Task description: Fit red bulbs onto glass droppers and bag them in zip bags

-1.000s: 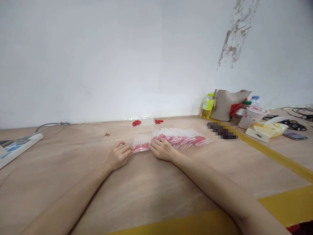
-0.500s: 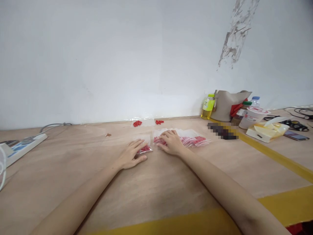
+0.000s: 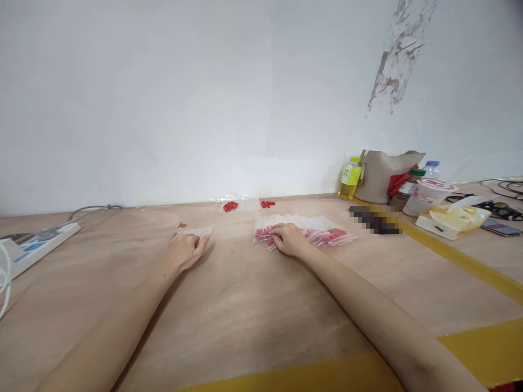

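My left hand point(image 3: 183, 251) rests on the tabletop left of centre, fingers curled over a small clear plastic bag point(image 3: 205, 232). Most of that bag is hidden under the hand. To the right, an overlapping row of plastic bags point(image 3: 322, 223) holds small red pieces point(image 3: 336, 233). My right hand point(image 3: 289, 239) is at the left part of this row, thumb and fingers closed together at a bag's edge. Whether it grips one bag or several I cannot tell. By the wall lie two little heaps, red pieces point(image 3: 230, 206) and more red pieces point(image 3: 268, 204).
A power strip point(image 3: 44, 245) with cables lies at the left. On the right stand a yellow drink bottle point(image 3: 349, 178), a grey bag point(image 3: 373, 177), a lidded cup point(image 3: 429, 197), a tissue pack point(image 3: 453, 220) and a phone point(image 3: 502, 227). Yellow tape point(image 3: 461, 253) crosses the table.
My left hand has moved left, taking a plastic bag away from beside the row. My right hand has shifted slightly, its fingers drawn closer together on the bags.
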`<state>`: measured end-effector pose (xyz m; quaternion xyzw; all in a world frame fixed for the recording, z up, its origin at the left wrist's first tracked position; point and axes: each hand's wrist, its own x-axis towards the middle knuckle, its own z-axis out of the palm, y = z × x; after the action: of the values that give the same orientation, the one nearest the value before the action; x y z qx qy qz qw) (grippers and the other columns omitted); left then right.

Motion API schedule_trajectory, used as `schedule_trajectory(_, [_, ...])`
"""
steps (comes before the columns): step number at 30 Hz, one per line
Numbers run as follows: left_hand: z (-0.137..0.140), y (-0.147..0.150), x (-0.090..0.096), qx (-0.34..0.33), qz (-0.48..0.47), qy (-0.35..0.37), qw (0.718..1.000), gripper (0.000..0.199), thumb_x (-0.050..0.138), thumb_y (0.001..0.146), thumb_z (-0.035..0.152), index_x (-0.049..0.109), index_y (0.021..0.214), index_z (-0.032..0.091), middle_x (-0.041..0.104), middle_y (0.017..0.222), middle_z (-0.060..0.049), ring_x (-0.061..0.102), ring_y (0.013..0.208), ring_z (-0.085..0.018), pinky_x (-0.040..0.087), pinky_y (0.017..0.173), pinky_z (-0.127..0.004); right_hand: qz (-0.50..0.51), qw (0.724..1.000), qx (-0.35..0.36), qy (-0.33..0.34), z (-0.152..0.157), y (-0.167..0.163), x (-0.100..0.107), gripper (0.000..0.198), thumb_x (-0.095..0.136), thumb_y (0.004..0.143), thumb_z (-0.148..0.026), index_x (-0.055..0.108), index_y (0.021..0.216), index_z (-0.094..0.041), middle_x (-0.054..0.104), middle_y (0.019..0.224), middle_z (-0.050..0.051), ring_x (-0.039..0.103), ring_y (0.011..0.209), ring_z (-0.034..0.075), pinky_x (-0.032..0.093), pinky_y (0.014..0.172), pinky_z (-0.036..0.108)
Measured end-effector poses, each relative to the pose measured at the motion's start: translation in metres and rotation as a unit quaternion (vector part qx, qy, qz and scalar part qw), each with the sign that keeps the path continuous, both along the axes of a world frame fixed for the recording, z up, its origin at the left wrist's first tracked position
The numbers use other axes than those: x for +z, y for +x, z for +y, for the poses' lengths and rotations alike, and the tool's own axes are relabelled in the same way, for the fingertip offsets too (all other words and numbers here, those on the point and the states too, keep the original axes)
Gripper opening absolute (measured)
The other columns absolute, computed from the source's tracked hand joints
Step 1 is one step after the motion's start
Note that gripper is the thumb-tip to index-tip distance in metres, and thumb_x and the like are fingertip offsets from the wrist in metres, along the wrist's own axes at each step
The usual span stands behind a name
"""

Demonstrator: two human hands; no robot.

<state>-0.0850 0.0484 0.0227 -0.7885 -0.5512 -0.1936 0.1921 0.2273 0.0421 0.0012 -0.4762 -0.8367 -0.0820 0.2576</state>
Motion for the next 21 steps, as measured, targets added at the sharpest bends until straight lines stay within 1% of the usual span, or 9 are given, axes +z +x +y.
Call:
schedule_trajectory(2, [-0.003,0.011,-0.004,-0.007,-0.007,0.087,0.996,0.047,0.036,0.085,0.039,0.056,0.049,0.017,0.063,0.060,-0.007,0.060,0.069,-0.025,0.037,0.080,-0.044,-0.001,1.000,0.014,0.002,0.000,-0.002,-0.001,0.023,0.043,0.080,-0.012,0.066,0.083,-0.016,0.065,0.088,0.007,0.058,0.081,0.015,0.040,0.077,0.027])
schedule_trajectory(4, [-0.008,0.027,-0.010,-0.077,-0.017,0.125,0.989,0.034,0.041,0.083,0.034,0.061,0.061,0.017,0.066,0.073,-0.008,0.060,0.076,-0.024,0.040,0.081,-0.042,0.002,0.999,0.029,0.014,-0.001,-0.004,-0.003,0.022,0.043,0.081,-0.012,0.065,0.081,-0.014,0.065,0.086,0.008,0.058,0.082,0.016,0.041,0.078,0.027])
schedule_trajectory(7, [-0.017,0.053,-0.022,-0.189,-0.051,0.079,0.978,0.022,0.046,0.081,0.031,0.062,0.089,0.017,0.064,0.096,-0.008,0.059,0.088,-0.023,0.046,0.079,-0.037,0.018,0.996,0.073,0.038,-0.007,-0.008,-0.002,0.020,0.043,0.081,-0.011,0.062,0.082,-0.012,0.064,0.088,0.010,0.056,0.087,0.016,0.040,0.081,0.028])
schedule_trajectory(9, [-0.023,0.065,-0.028,-0.226,-0.079,0.042,0.970,0.029,0.049,0.080,0.032,0.058,0.103,0.018,0.060,0.108,-0.009,0.058,0.095,-0.023,0.047,0.081,-0.036,0.050,0.993,0.104,0.037,-0.012,-0.012,-0.002,0.018,0.043,0.082,-0.011,0.061,0.084,-0.012,0.063,0.089,0.009,0.055,0.088,0.016,0.041,0.081,0.029])
schedule_trajectory(11, [-0.026,0.072,-0.032,-0.245,-0.095,0.021,0.965,0.036,0.051,0.080,0.035,0.054,0.111,0.018,0.057,0.114,-0.009,0.056,0.099,-0.023,0.048,0.084,-0.035,0.102,0.987,0.126,0.021,-0.018,-0.019,-0.002,0.016,0.043,0.082,-0.011,0.059,0.084,-0.013,0.063,0.089,0.008,0.056,0.086,0.015,0.042,0.079,0.027])
schedule_trajectory(13, [-0.027,0.073,-0.033,-0.256,-0.098,0.012,0.962,0.039,0.053,0.079,0.038,0.053,0.113,0.018,0.055,0.116,-0.009,0.056,0.101,-0.023,0.047,0.085,-0.036,0.160,0.979,0.125,0.000,-0.023,-0.027,-0.004,0.015,0.045,0.082,-0.012,0.059,0.083,-0.014,0.063,0.087,0.006,0.057,0.083,0.014,0.043,0.076,0.026])
schedule_trajectory(16, [-0.027,0.071,-0.032,-0.271,-0.098,0.010,0.958,0.045,0.057,0.075,0.042,0.054,0.112,0.018,0.055,0.116,-0.010,0.056,0.101,-0.023,0.049,0.084,-0.036,0.216,0.972,0.088,-0.034,-0.027,-0.037,-0.005,0.015,0.045,0.082,-0.014,0.060,0.081,-0.015,0.065,0.083,0.005,0.058,0.076,0.013,0.044,0.070,0.025])
schedule_trajectory(19, [-0.026,0.069,-0.032,-0.283,-0.103,0.011,0.953,0.038,0.058,0.076,0.039,0.058,0.107,0.018,0.058,0.112,-0.009,0.058,0.097,-0.022,0.050,0.082,-0.034,0.179,0.973,0.129,-0.067,-0.028,-0.035,-0.004,0.014,0.051,0.079,-0.021,0.060,0.090,-0.016,0.064,0.092,0.006,0.058,0.082,0.014,0.044,0.072,0.027])
schedule_trajectory(21, [-0.024,0.068,-0.033,-0.287,-0.111,0.008,0.951,0.028,0.054,0.079,0.034,0.062,0.101,0.018,0.061,0.109,-0.008,0.060,0.094,-0.021,0.051,0.081,-0.033,0.122,0.976,0.164,-0.071,-0.026,-0.028,-0.003,0.033,0.060,0.073,-0.026,0.055,0.104,-0.017,0.060,0.104,0.008,0.056,0.093,0.017,0.042,0.078,0.029])
